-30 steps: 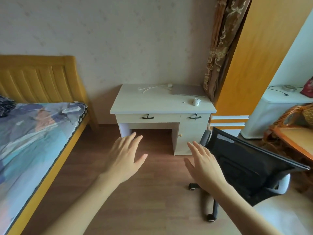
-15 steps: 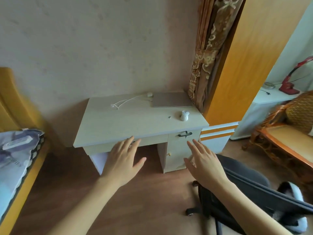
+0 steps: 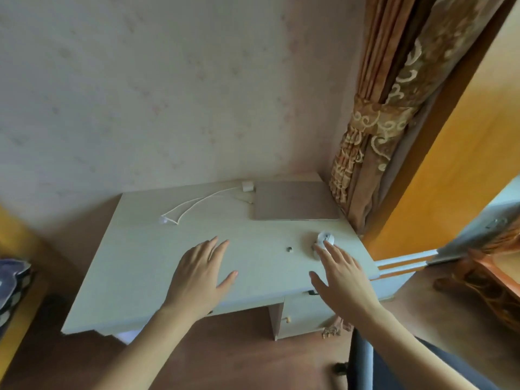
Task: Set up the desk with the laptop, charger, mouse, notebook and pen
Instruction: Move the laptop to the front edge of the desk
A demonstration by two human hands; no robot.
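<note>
A closed grey laptop lies flat at the back right of the pale desk. A white charger with its looped cable sits to the laptop's left. A white mouse rests near the desk's right front, with a tiny dark piece beside it. My left hand hovers open over the desk's middle front. My right hand is open too, its fingertips at the mouse. No notebook or pen is in view.
A patterned curtain hangs right of the desk, next to an orange wooden panel. A dark office chair stands at the lower right, a bed edge at the left, wicker furniture far right.
The view has closed in on the desk. Both open hands now hover over the desk top, and my right hand's fingertips have reached the mouse.
</note>
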